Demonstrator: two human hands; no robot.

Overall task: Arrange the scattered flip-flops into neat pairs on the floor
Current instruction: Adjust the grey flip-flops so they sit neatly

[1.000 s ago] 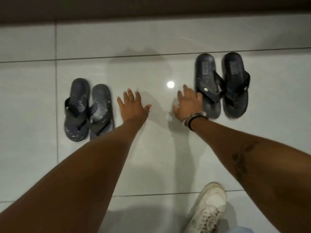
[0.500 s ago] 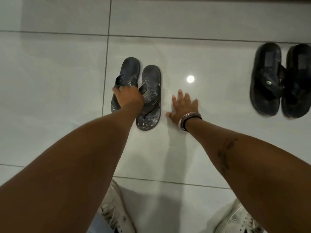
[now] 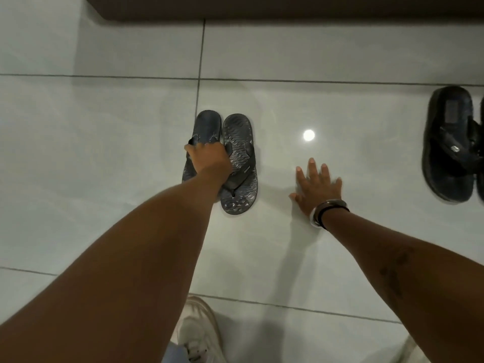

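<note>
Pairing step underway: I see the left hand (image 3: 208,161) closed over the straps of the patterned flip-flops (image 3: 237,158) beneath it; the right hand (image 3: 318,186) lies open, flat on the floor (image 3: 104,153) alongside. Next, I judge, squaring them.

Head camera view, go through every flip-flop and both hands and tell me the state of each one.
Left grey flip-flop: flat on the floor, strap gripped by the left hand.
Right grey flip-flop: flat, touching its partner.
Black flip-flops: paired at the right edge, partly cut off.
Left hand: closed on the strap.
Right hand: open, fingers spread, holding nothing.
</note>
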